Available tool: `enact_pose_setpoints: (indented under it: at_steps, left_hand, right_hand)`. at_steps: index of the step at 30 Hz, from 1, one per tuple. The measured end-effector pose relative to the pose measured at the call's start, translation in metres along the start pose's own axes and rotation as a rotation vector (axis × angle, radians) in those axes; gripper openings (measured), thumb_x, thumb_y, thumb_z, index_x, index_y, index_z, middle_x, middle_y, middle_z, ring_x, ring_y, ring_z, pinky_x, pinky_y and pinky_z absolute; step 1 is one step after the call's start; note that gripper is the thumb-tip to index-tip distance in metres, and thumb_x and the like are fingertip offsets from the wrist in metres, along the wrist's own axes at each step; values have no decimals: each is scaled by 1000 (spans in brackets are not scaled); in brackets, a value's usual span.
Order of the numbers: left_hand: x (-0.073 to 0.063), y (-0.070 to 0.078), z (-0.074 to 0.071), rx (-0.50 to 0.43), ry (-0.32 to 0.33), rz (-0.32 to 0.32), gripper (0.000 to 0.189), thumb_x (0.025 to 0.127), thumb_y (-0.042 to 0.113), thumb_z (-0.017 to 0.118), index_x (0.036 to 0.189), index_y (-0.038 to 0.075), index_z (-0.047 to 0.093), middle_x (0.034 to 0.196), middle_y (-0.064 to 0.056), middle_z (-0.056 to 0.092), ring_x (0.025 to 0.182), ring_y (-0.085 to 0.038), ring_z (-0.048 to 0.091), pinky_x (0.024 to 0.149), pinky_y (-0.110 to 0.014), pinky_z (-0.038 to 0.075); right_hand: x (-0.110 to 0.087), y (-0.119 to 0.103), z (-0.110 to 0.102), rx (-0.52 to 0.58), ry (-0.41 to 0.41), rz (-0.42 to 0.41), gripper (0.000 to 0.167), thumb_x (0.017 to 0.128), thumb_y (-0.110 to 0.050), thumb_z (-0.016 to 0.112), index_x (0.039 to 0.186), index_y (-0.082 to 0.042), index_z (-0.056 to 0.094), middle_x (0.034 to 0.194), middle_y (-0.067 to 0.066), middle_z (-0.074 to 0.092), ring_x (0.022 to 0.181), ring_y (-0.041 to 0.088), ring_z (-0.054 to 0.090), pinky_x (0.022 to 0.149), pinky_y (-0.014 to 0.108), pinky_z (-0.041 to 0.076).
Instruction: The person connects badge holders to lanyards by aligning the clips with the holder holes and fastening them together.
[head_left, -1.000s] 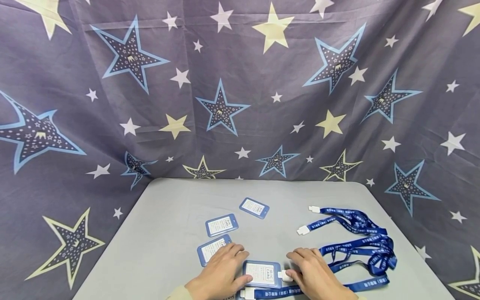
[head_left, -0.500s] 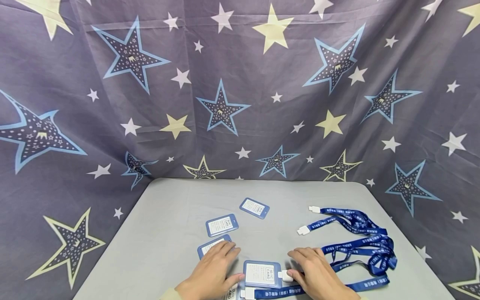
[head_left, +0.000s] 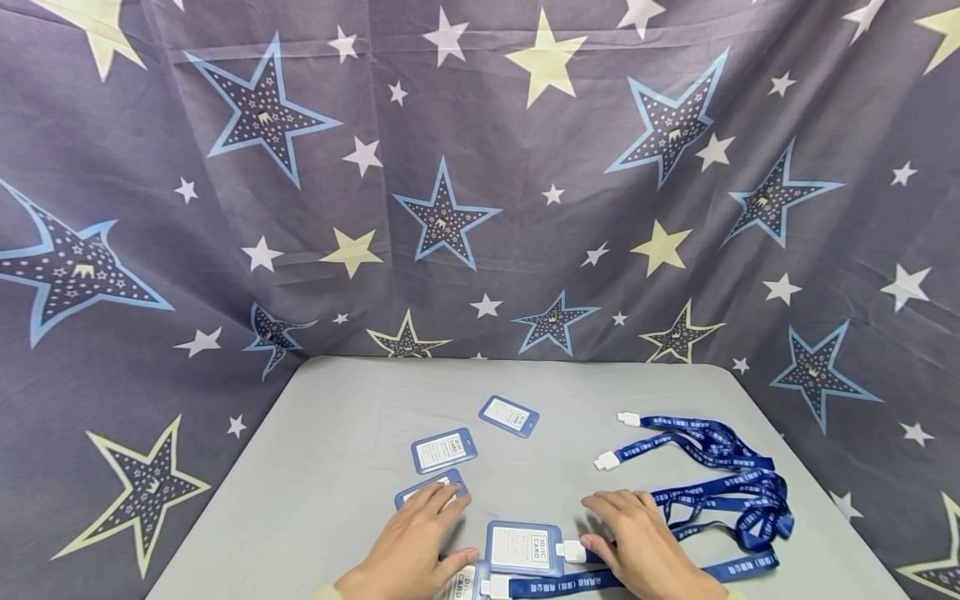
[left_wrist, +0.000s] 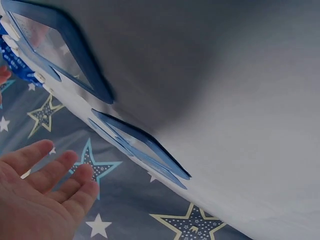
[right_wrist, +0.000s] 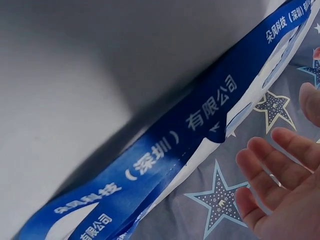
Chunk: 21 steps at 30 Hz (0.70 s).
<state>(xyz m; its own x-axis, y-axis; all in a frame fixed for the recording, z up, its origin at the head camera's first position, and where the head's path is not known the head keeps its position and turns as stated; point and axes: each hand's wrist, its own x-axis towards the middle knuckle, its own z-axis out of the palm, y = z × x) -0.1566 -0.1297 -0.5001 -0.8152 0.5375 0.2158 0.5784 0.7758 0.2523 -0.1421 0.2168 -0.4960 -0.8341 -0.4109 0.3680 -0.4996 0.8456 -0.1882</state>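
A blue-framed ID card holder (head_left: 522, 548) lies at the table's near middle, a white clip (head_left: 574, 552) joined to its right end. My right hand (head_left: 637, 542) hovers just right of that clip over the blue lanyard, its fingers relaxed and holding nothing; the right wrist view shows it above the printed strap (right_wrist: 165, 145). To the left, my left hand (head_left: 408, 546) is loosely spread, partly covering another card holder (head_left: 453, 478). Its thumb is over or beside a lower card holder (head_left: 462, 582), which has its own white clip (head_left: 496, 587) and strap (head_left: 558, 585).
Farther back lie two more card holders, one at the left (head_left: 443, 451) and one near the middle (head_left: 509, 416). A second lanyard (head_left: 712, 442) with two white clips is heaped at the right. A star-patterned curtain (head_left: 480, 167) hangs behind the grey table (head_left: 337, 417).
My left hand has drawn left, uncovering more of the lower card holder. My right hand has come off the white clip and shifted slightly right. The middle card holder has hardly moved.
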Motion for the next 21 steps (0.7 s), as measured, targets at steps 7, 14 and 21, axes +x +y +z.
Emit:
enact_pose_setpoints:
  at_steps: [7,14,21]
  left_hand:
    - [-4,-3,1,16,10,-1,67,94,54,67,143,9,58,149,-15,53,140,-40,45,115,-60,37]
    - [-5,-5,0,27,-13,-7,68,95,56,65,144,9,58,149,-14,54,141,-38,45,115,-59,37]
    - [-8,-8,0,39,25,20,66,94,53,67,143,9,58,145,-15,56,137,-39,48,113,-60,40]
  right_hand:
    - [-1,5,-3,-15,8,3,42,87,-34,82,121,-11,73,119,2,72,110,21,65,92,47,49]
    - [0,12,-3,-20,-9,26,41,87,-33,82,120,-10,73,119,4,72,110,22,64,94,48,47]
    - [-2,22,-2,-69,29,20,45,82,-31,86,119,-9,73,118,5,73,108,23,64,92,46,47]
